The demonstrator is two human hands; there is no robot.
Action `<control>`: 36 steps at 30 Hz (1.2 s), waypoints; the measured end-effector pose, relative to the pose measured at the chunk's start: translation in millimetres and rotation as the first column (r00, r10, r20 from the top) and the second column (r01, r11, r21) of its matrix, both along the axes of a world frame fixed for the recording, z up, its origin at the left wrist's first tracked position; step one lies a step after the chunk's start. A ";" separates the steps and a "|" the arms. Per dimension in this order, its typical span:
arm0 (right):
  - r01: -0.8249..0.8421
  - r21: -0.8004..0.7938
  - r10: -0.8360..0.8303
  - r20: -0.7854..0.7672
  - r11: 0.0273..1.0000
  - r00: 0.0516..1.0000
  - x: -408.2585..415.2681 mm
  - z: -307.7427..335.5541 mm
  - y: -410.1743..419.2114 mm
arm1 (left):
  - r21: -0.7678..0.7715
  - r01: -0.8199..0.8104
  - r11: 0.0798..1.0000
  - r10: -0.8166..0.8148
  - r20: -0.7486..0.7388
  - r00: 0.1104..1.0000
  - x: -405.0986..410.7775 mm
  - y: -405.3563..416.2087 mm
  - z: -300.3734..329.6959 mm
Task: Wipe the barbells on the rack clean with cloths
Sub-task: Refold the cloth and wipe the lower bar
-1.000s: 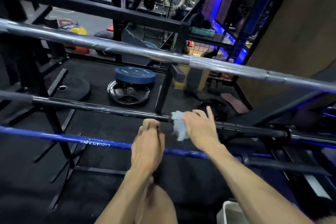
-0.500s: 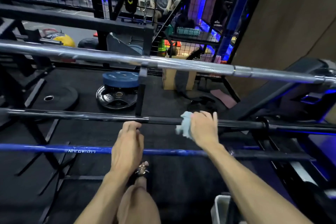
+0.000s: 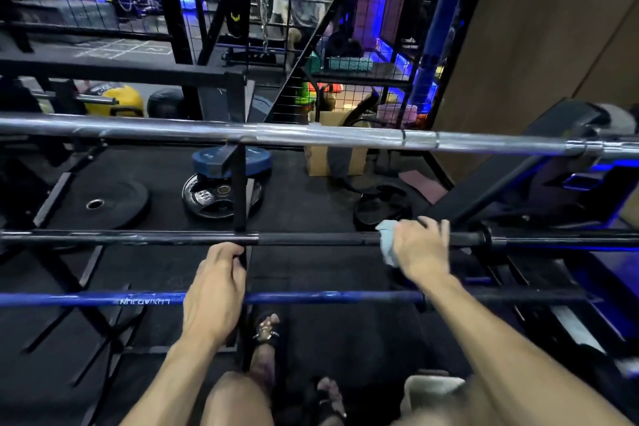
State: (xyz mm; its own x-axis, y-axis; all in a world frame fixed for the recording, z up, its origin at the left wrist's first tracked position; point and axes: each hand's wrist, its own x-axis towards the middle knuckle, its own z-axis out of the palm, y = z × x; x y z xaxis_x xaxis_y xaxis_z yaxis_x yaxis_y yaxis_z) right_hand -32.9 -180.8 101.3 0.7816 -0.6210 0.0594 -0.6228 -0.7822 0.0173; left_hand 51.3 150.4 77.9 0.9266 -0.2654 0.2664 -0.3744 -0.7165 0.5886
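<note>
right hand (image 3: 420,247) clamps cloth (image 3: 386,242) round black bar (image 3: 193,238) | left hand (image 3: 216,290) grips rack post (image 3: 239,197) under bar | bar likely heavy, stiff; cloth soft, wraps shaft

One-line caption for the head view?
Right hand wraps a light blue cloth around the black barbell; left hand grips a rack upright.

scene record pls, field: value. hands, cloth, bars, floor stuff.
right hand: holds the pale blue cloth wrapped on the black barbell, near its right collar
left hand: grips the rack upright just below the black barbell
silver barbell: top rung, untouched
blue barbell: lowest rung, untouched
floor: blue plate stacked on a black plate
</note>
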 end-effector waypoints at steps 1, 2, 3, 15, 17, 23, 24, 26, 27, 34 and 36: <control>-0.089 0.019 0.089 -0.010 0.996 0.996 7.2 0.3 13.8 | 0.077 -0.001 0.997 -0.001 0.026 1.000 1.3 1.0 2.3; -0.164 0.051 0.165 -0.022 0.985 0.986 13.7 0.8 24.9 | 0.180 -0.006 0.984 -0.009 0.081 0.997 3.2 2.4 3.3; -0.225 0.082 0.228 -0.022 0.971 0.974 19.8 0.1 31.0 | 0.287 -0.011 0.958 -0.032 0.145 0.989 4.6 2.6 5.0; -0.278 -0.166 0.312 0.241 0.946 0.919 -26.3 -25.1 -87.5 | 0.540 0.502 0.675 -0.477 -0.200 0.856 25.2 -155.6 41.7; -0.201 -0.213 0.257 0.282 0.956 0.924 -37.2 -29.5 -115.5 | 0.568 0.507 0.648 -0.480 -0.212 0.851 24.2 -170.2 39.2; -0.213 -0.363 0.314 0.247 0.907 0.917 -67.4 -19.8 -170.2 | 0.563 0.493 0.663 -0.491 -0.170 0.854 32.3 -171.6 25.6; -0.203 -0.342 0.302 0.266 0.917 0.915 -65.9 -21.7 -163.6 | 0.564 0.478 0.674 -0.503 -0.123 0.855 31.7 -171.1 22.4; -0.182 -0.271 0.273 0.347 0.945 0.897 -61.1 -28.7 -141.3 | 0.561 0.451 0.694 -0.511 -0.058 0.858 32.6 -169.0 15.4; -0.183 -0.254 0.273 0.382 0.950 0.883 -58.9 -33.7 -131.6 | 0.552 0.438 0.710 -0.503 -0.038 0.864 33.3 -167.6 13.8; -0.264 -0.333 0.350 0.235 0.905 0.907 -97.1 -24.3 -132.0 | 0.500 0.401 0.768 -0.476 0.027 0.879 32.4 -161.5 11.6; -0.268 -0.365 0.368 0.240 0.892 0.898 -112.9 -19.1 -131.6 | 0.490 0.399 0.775 -0.476 0.039 0.878 31.5 -161.4 10.3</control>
